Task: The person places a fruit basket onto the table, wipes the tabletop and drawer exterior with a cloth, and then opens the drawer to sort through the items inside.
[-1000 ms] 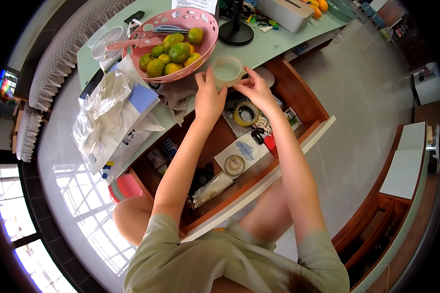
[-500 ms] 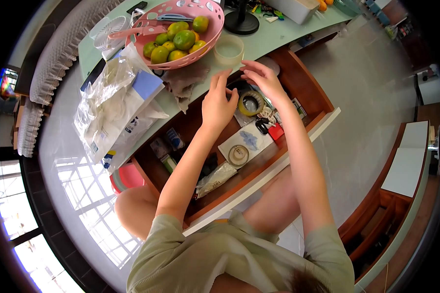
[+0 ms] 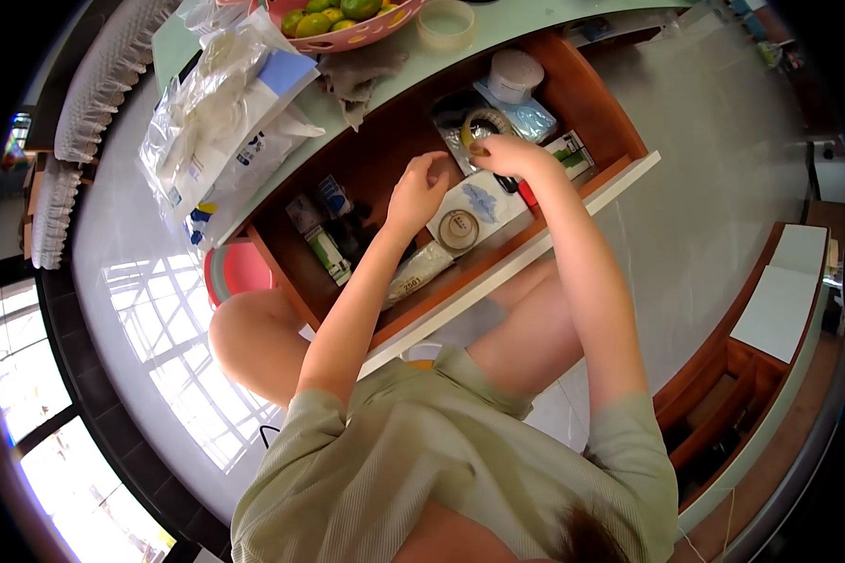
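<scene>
Over the open drawer, my right hand (image 3: 514, 158) reaches down with bent fingers at the near edge of a yellowish tape roll (image 3: 491, 118). Its fingertips are partly hidden, so a grip on the roll does not show. My left hand (image 3: 417, 195) hovers to the left with loosely curled fingers apart and nothing in them. Below the hands is a white box with a blue leaf print (image 3: 480, 199), with a second tape roll (image 3: 458, 230) on its near-left end. A black object (image 3: 506, 184) and a red object (image 3: 527, 194) show beneath my right wrist.
The wooden drawer (image 3: 623, 111) also holds a round white container (image 3: 515, 75), small boxes (image 3: 327, 255) and a plastic packet (image 3: 419, 274). On the green tabletop lie plastic bags (image 3: 218, 122), a grey cloth (image 3: 355, 83), a pink fruit basket (image 3: 364, 38) and a clear bowl (image 3: 446, 26).
Both hands have come down from the tabletop's edge into the drawer, my right hand to the tape roll. The view has tilted downward, uncovering the round white container.
</scene>
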Tool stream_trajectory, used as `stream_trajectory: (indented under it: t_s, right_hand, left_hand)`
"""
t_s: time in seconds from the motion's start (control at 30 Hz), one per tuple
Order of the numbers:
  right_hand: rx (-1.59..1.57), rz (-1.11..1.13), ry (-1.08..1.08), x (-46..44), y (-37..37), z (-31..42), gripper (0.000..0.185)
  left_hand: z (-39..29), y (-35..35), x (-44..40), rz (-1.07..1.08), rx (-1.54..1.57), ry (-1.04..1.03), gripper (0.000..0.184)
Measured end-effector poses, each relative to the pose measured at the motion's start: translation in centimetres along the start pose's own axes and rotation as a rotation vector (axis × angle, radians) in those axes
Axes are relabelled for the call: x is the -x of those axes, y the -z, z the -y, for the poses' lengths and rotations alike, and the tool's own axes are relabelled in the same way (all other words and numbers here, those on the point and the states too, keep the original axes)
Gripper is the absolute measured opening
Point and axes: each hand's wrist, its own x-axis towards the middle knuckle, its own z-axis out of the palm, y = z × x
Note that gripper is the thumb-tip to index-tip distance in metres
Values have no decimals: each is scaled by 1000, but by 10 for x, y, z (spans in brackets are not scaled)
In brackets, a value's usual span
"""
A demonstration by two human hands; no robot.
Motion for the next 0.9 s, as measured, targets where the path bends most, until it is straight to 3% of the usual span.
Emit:
stream_trajectory:
  t_s: [0.4, 0.5, 0.63, 0.73, 0.9]
  right_hand:
    - [266, 325, -129, -12, -85, 12, 38]
    - [327, 474, -204, -24, -102, 8, 44]
    - [317, 557, -248, -41, -138, -10, 48]
    - [355, 665, -287, -50, -149, -7, 38]
    - [331, 721, -133, -52, -149, 4, 41]
  left_hand:
    - [97, -27, 56, 250, -346, 215, 46]
    - [104, -30, 55, 354, -213, 424, 48]
    - [114, -40, 51, 365, -97, 509, 52]
    - [124, -52, 48, 388, -129, 565, 53]
    - [122, -65, 44, 423, -239, 588, 54]
